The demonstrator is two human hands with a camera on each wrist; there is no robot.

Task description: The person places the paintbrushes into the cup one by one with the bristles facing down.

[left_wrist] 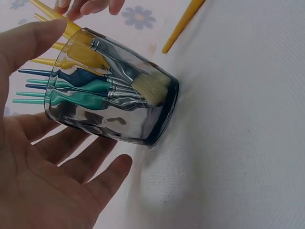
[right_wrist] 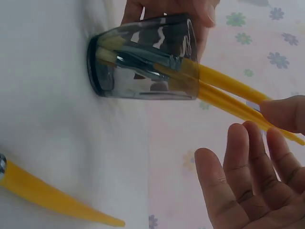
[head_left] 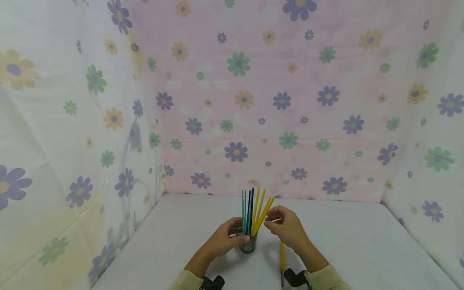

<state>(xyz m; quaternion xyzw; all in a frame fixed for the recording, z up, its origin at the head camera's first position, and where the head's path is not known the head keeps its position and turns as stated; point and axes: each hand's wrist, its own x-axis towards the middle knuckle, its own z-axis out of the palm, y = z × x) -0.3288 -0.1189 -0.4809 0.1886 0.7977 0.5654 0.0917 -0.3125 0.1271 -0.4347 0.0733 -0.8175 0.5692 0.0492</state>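
Note:
A smoky clear glass [head_left: 248, 245] holds several paintbrushes, bristles down, with teal handles [head_left: 243, 209], dark blue handles [head_left: 250, 209] and yellow handles [head_left: 256, 207]. My left hand [head_left: 226, 239] grips the glass, thumb at the near side and fingers round the far side. At the glass's right, my right hand [head_left: 286, 225] pinches a leaning yellow paintbrush [right_wrist: 228, 85] by its handle between thumb and forefinger; its other fingers [right_wrist: 214, 174] are spread. Another yellow paintbrush [head_left: 282, 257] lies on the table below my right hand, its metal collar towards me.
The white-covered table [head_left: 174, 225] meets a pink flowered curtain [head_left: 261, 169] at the back. Pale flowered sheets [head_left: 54, 161] hang at both sides. Each wrist carries a black camera [head_left: 295, 278] at the sleeve.

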